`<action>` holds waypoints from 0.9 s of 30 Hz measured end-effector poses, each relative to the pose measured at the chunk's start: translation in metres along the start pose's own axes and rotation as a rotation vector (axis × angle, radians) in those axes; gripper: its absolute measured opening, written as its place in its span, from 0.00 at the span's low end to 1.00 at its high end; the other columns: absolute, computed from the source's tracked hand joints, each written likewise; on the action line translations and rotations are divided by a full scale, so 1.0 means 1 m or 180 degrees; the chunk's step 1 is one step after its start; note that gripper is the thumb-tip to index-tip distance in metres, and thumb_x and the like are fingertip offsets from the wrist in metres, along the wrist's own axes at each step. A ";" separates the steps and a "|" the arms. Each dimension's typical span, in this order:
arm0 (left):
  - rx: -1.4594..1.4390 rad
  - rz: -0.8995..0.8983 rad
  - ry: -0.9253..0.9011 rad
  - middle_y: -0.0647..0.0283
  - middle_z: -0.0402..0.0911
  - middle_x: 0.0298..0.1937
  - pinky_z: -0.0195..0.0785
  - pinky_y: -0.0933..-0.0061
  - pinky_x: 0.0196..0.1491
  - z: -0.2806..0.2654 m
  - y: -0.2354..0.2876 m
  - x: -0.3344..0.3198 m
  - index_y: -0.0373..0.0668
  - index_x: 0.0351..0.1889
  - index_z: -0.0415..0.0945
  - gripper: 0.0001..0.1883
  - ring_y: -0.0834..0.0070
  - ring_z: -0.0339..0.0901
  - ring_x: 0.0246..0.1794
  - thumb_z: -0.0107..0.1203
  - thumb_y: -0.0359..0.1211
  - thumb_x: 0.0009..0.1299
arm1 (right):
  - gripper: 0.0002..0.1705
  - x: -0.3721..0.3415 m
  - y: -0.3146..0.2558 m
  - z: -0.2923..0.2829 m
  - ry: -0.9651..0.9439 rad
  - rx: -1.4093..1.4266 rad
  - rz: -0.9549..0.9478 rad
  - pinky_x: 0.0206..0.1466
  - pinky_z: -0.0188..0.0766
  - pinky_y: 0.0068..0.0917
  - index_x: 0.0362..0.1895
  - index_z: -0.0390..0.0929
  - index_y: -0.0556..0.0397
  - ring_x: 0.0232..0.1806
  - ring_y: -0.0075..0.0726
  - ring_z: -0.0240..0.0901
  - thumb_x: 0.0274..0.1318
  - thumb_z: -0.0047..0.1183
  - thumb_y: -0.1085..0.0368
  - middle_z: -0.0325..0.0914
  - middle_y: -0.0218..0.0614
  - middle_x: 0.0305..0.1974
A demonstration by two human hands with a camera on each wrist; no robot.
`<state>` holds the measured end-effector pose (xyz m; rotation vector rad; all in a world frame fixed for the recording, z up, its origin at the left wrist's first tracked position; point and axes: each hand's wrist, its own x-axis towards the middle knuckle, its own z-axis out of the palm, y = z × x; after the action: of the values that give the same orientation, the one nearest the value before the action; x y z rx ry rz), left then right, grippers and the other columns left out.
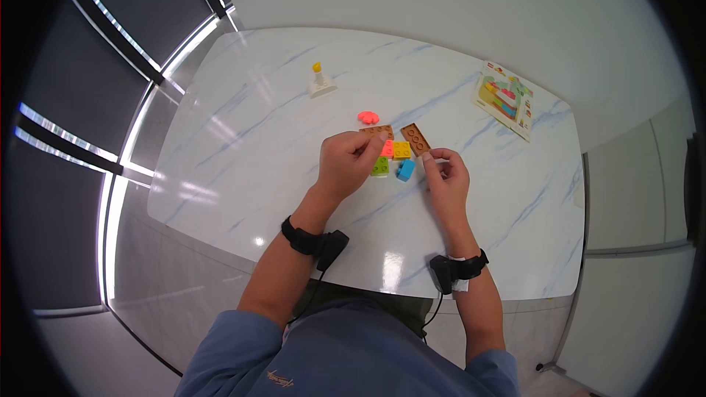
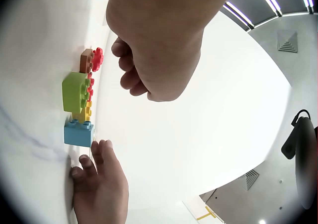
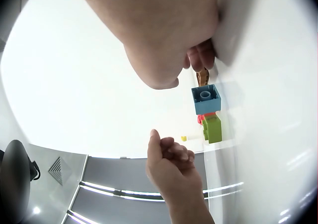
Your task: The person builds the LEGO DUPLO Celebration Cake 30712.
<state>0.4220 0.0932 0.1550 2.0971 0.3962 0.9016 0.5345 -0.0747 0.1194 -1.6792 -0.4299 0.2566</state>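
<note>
My left hand (image 1: 346, 165) hangs over the near left of a small group of toy bricks, fingers loosely curled and nothing visible in them. Beneath and beside it are a green brick (image 1: 379, 167), a red brick (image 1: 388, 149), a yellow brick (image 1: 401, 150) and a partly hidden brown plate (image 1: 381, 130). My right hand (image 1: 449, 180) is at the group's right side, its fingers bent and its fingertips right at the near end of a second brown plate (image 1: 414, 137). A blue brick (image 1: 406, 170) lies just left of that hand, showing its hollow underside in the right wrist view.
A coral-red scalloped piece (image 1: 368, 117) lies behind the bricks. Farther back stands a white piece (image 1: 322, 89) with a yellow top (image 1: 317, 67). A printed picture booklet (image 1: 505, 98) lies at the back right of the marbled table (image 1: 507, 228).
</note>
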 end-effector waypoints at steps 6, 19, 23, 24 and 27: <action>-0.0779 -0.0024 0.0672 0.69 0.55 0.10 0.43 0.72 0.17 -0.004 0.000 -0.001 0.37 0.11 0.59 0.28 0.82 0.50 0.12 0.59 0.32 0.72 | 0.26 -0.001 -0.005 -0.004 0.0174 0.0429 0.0140 0.22 0.43 0.18 0.16 0.60 0.48 0.21 0.11 0.46 0.62 0.61 0.62 0.53 0.14 0.17; -0.3144 -0.1433 0.0945 0.71 0.52 0.08 0.38 0.72 0.18 -0.020 0.002 0.010 0.50 0.09 0.50 0.31 0.80 0.45 0.10 0.47 0.38 0.78 | 0.28 0.001 0.002 -0.008 0.0200 0.0630 0.0213 0.23 0.42 0.20 0.14 0.56 0.47 0.21 0.13 0.44 0.65 0.57 0.62 0.52 0.16 0.16; -0.3349 -0.1565 0.1086 0.71 0.50 0.08 0.38 0.71 0.18 -0.023 0.002 0.012 0.51 0.10 0.51 0.30 0.79 0.44 0.10 0.47 0.38 0.77 | 0.28 -0.002 -0.011 -0.008 0.0223 0.0702 0.0291 0.21 0.43 0.20 0.14 0.57 0.46 0.17 0.13 0.46 0.66 0.56 0.61 0.55 0.17 0.14; -0.3394 -0.1598 0.1137 0.71 0.50 0.08 0.39 0.71 0.17 -0.023 0.001 0.013 0.51 0.10 0.51 0.29 0.78 0.44 0.10 0.46 0.38 0.77 | 0.28 -0.002 -0.013 -0.008 0.0215 0.0712 0.0328 0.20 0.43 0.20 0.14 0.57 0.46 0.16 0.13 0.46 0.66 0.56 0.61 0.56 0.18 0.13; -0.3530 -0.1730 0.1218 0.71 0.50 0.08 0.39 0.71 0.17 -0.023 -0.004 0.014 0.51 0.10 0.51 0.29 0.78 0.45 0.10 0.46 0.38 0.77 | 0.28 0.001 -0.006 -0.010 0.0164 0.0781 0.0281 0.19 0.43 0.21 0.14 0.58 0.45 0.14 0.14 0.47 0.66 0.56 0.60 0.57 0.19 0.12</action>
<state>0.4152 0.1163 0.1679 0.7512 0.4747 0.8801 0.5387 -0.0824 0.1272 -1.4621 -0.2741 0.3174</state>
